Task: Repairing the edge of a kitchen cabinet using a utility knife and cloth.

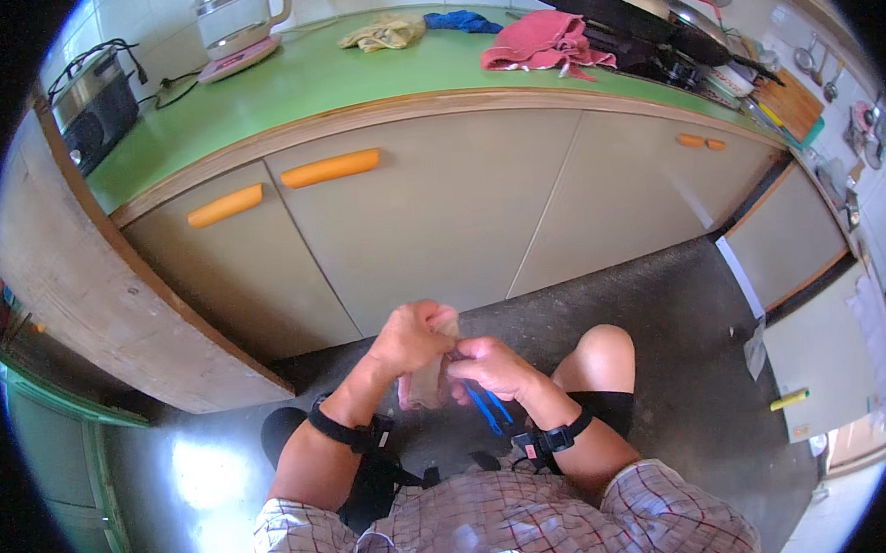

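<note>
A: What's between the hands?
B: A limp, pale pinkish-beige cloth (427, 385), below the green countertop (353, 81) and in front of it. Blue strips (488, 410) hang beside it, under the right hand (492, 368).
A: And the fingers?
B: The left hand (408, 340) has its fingers curled tight around the cloth's upper part. The right hand's are bent in a pinch at its edge; I can't tell how firm that grip is.
A: Any containers?
B: A clear glass jug (233, 22) sits on a pink base (239, 61) at the countertop's left part. I can't make out what's in it.
A: Farther right?
B: A wide dark pan (599, 10), at the countertop's far right side, its contents hidden. A red cloth (541, 44) lies on the countertop just beside it.
A: The cupboards?
B: Beneath the countertop, pale cupboard doors (419, 208) with orange handles (332, 168) stand closed, so their insides are hidden.
</note>
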Demonstrator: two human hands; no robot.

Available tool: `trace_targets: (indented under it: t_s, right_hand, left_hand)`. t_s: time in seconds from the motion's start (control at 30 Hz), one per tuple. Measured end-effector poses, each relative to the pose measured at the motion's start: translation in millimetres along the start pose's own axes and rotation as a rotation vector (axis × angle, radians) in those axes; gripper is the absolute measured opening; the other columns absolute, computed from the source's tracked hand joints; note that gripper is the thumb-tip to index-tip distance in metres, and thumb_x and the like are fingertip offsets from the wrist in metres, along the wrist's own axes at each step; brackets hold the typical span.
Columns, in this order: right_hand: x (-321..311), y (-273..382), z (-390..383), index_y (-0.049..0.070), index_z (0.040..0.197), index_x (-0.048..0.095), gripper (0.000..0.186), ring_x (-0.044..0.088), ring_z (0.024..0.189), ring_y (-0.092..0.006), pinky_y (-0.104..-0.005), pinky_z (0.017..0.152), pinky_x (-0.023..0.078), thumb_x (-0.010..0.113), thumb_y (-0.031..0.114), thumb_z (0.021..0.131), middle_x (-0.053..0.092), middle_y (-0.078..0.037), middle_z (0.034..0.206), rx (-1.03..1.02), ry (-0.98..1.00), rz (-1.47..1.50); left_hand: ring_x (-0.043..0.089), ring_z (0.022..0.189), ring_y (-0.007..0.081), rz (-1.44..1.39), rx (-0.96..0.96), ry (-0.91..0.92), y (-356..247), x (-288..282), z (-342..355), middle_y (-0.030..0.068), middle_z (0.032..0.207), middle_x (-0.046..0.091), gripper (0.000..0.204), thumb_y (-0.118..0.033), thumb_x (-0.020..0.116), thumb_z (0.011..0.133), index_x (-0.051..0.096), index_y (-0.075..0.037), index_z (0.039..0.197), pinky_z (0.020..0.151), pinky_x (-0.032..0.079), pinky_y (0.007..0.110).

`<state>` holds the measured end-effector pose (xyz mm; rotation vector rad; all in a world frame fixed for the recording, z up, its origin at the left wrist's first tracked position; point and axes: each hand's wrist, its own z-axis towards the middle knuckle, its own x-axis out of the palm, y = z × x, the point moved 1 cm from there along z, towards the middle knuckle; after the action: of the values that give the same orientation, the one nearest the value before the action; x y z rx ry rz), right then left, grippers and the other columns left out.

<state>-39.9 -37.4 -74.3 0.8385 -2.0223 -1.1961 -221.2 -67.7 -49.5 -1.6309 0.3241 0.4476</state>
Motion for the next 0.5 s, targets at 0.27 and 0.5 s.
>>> trace_targets:
  t_s: [0.27, 0.5]
  right_hand:
    - [-26.2, 15.6, -3.3, 0.001, 0.099, 0.066, 0.017, 0.06, 0.058, -0.0138, -0.0296, 0.051, 0.051, 0.063, 0.017, 0.097, 0.063, -0.004, 0.078, 0.01, -0.06, -0.166]
    - [-37.2, 9.7, 4.9, 0.005, 0.114, 0.064, 0.021, 0.064, 0.067, -0.0162, -0.0318, 0.058, 0.056, 0.064, 0.016, 0.096, 0.064, -0.004, 0.085, -0.161, -0.313, 0.254]
  left_hand:
    - [0.07, 0.074, 0.0223, -0.147, -0.035, -0.208, -19.2, -11.5, 3.5, 0.0117, 0.085, 0.066, 0.015, -0.009, 0.067, 0.084, 0.057, -0.001, 0.091, 0.059, 0.059, 0.043]
    - [0.07, 0.088, 0.0367, 0.443, 0.09, -0.092, -6.0, -18.4, -1.2, 0.0209, 0.1, 0.07, 0.035, -0.035, 0.071, 0.089, 0.067, -0.002, 0.099, 0.079, 0.058, 0.044]
